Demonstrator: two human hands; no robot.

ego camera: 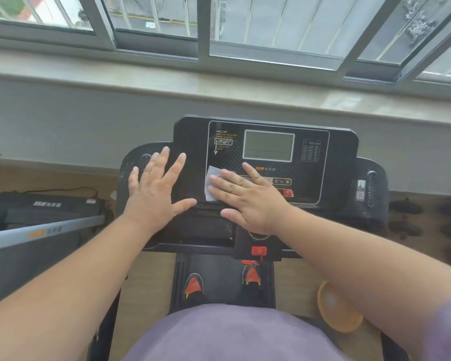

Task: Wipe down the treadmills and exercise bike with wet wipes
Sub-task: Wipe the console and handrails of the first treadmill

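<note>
- Wipe [211,183] lies below the screen [268,145], pinned flat under your right hand [248,195], fingers straight for broad contact.
- Left hand [155,190], fingers spread wide, braces left of that screen on the console [341,162].

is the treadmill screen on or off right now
Appears off: the display on the treadmill console is a blank grey-green panel with no digits or lit segments, though glare could hide faint ones.

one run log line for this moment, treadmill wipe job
stage: wiping treadmill console | right hand: flat, pressing wet wipe below display | left hand: flat, resting on console's left side
</note>
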